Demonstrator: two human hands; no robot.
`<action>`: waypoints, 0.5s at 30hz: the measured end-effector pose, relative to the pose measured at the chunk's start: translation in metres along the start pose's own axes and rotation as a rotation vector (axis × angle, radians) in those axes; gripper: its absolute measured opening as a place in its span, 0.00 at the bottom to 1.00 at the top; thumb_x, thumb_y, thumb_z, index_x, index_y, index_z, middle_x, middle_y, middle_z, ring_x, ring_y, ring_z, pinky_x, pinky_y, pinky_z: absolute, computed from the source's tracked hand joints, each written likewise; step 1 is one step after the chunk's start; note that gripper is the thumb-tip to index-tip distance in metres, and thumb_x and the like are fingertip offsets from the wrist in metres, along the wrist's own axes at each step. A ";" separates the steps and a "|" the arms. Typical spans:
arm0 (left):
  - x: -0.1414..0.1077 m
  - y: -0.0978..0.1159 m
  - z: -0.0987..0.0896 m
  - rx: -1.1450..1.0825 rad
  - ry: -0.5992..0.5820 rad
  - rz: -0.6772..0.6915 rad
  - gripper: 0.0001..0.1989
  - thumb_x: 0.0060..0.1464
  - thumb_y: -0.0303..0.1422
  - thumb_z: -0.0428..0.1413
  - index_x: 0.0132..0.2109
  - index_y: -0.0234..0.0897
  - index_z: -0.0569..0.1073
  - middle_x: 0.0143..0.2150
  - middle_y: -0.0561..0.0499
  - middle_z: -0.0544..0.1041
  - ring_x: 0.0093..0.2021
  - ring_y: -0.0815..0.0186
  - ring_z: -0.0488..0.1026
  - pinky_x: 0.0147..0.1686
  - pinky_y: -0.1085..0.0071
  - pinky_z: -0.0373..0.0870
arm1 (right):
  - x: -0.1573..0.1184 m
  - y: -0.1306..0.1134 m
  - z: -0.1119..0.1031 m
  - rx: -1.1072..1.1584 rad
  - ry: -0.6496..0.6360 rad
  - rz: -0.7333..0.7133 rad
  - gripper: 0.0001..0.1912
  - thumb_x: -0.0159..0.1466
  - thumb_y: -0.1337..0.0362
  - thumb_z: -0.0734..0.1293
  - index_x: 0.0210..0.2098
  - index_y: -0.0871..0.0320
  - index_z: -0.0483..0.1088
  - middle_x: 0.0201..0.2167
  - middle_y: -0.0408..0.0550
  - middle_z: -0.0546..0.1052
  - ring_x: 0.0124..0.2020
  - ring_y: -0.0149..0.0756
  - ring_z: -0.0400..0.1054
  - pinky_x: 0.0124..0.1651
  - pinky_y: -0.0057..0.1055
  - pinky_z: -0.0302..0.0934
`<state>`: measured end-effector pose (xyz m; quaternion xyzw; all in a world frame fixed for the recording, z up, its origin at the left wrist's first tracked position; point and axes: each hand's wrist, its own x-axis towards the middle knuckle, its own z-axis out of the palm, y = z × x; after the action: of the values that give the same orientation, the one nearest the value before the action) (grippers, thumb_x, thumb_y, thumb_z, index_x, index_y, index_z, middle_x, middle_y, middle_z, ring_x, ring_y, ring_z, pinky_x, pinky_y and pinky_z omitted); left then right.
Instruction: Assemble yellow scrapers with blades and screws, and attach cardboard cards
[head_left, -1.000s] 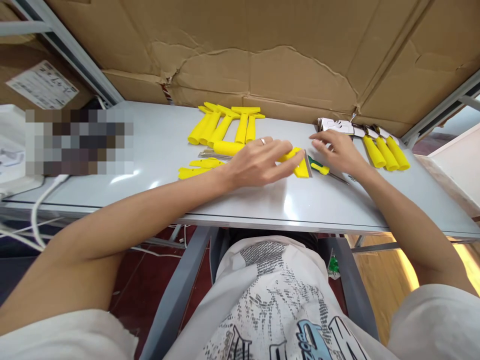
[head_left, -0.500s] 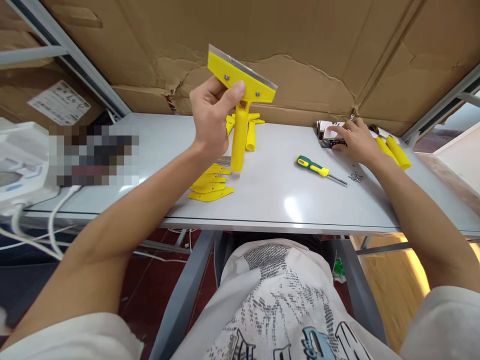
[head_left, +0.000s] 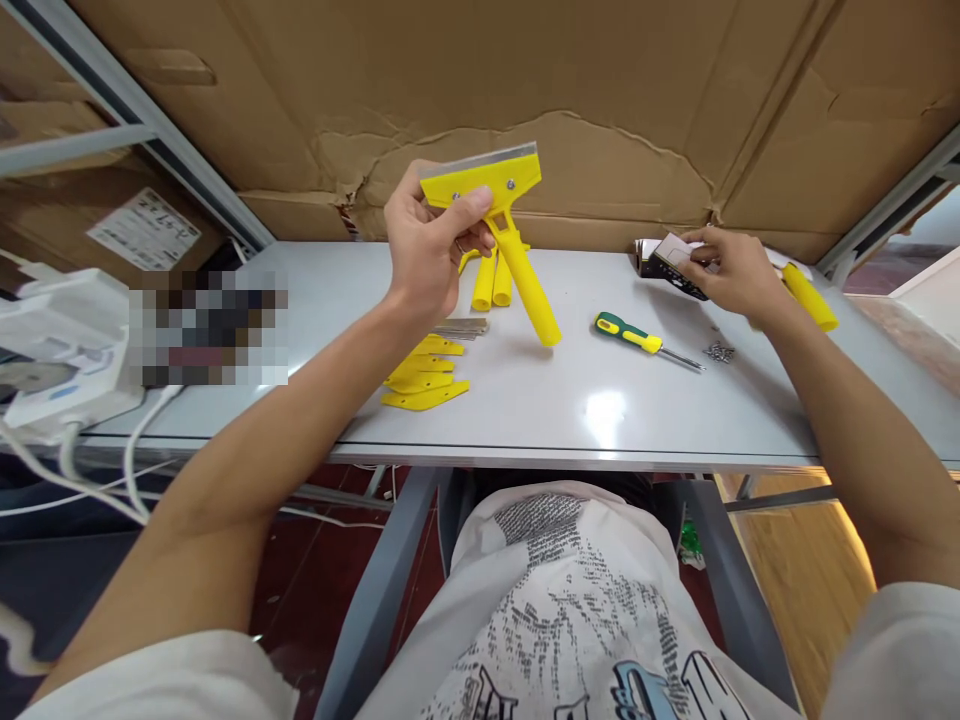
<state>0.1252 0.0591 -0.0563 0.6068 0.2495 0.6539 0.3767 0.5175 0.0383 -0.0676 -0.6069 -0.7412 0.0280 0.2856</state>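
Note:
My left hand (head_left: 429,245) is closed around the head of a yellow scraper (head_left: 527,285), thumb on its face. The scraper's metal blade edge faces up, two screws show on its head, and the handle slants down to the right. At the back right, my right hand (head_left: 739,272) pinches a black-and-white printed cardboard sleeve (head_left: 675,268). Below the scraper lie yellow blade covers (head_left: 426,398), thin metal blades (head_left: 461,328) and yellow handles (head_left: 493,285). A green-and-yellow screwdriver (head_left: 628,332) and a small heap of screws (head_left: 720,352) lie nearer the right hand.
More yellow scraper handles (head_left: 810,297) lie beyond my right hand. On the left are a white power strip (head_left: 67,350) with cables and a blurred-out object (head_left: 217,330). A cardboard wall (head_left: 525,60) backs the grey table (head_left: 525,400), between metal posts.
My left hand has turned the scraper so its handle swings out to the right. My right hand has taken hold of a printed sleeve and tilted it up.

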 end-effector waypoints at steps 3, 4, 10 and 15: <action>-0.002 0.001 0.001 0.009 0.015 -0.004 0.39 0.37 0.60 0.79 0.42 0.46 0.66 0.33 0.62 0.81 0.27 0.71 0.72 0.28 0.64 0.69 | -0.004 -0.011 -0.005 0.410 0.056 0.043 0.23 0.72 0.63 0.69 0.65 0.60 0.73 0.54 0.63 0.83 0.46 0.41 0.80 0.49 0.40 0.71; -0.002 0.000 0.001 0.022 0.015 -0.011 0.39 0.37 0.61 0.79 0.43 0.46 0.67 0.33 0.62 0.81 0.27 0.70 0.73 0.29 0.64 0.70 | -0.005 -0.014 -0.006 0.568 0.071 0.054 0.23 0.71 0.63 0.71 0.63 0.61 0.74 0.53 0.63 0.84 0.44 0.40 0.79 0.46 0.39 0.71; -0.001 -0.003 -0.001 0.122 -0.016 -0.040 0.30 0.45 0.59 0.75 0.38 0.44 0.72 0.35 0.57 0.82 0.31 0.67 0.78 0.35 0.58 0.75 | -0.006 -0.026 -0.008 0.963 0.076 0.069 0.20 0.61 0.67 0.78 0.53 0.58 0.78 0.48 0.58 0.84 0.41 0.39 0.76 0.46 0.41 0.71; 0.002 0.002 -0.007 0.273 -0.023 -0.025 0.29 0.44 0.60 0.74 0.43 0.45 0.79 0.40 0.53 0.83 0.38 0.60 0.81 0.40 0.51 0.76 | -0.008 -0.033 -0.007 1.122 0.027 0.130 0.19 0.56 0.68 0.78 0.47 0.53 0.80 0.40 0.49 0.82 0.40 0.40 0.73 0.39 0.38 0.68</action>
<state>0.1178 0.0609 -0.0546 0.6568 0.3392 0.6020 0.3018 0.4924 0.0201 -0.0526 -0.4069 -0.5701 0.4276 0.5715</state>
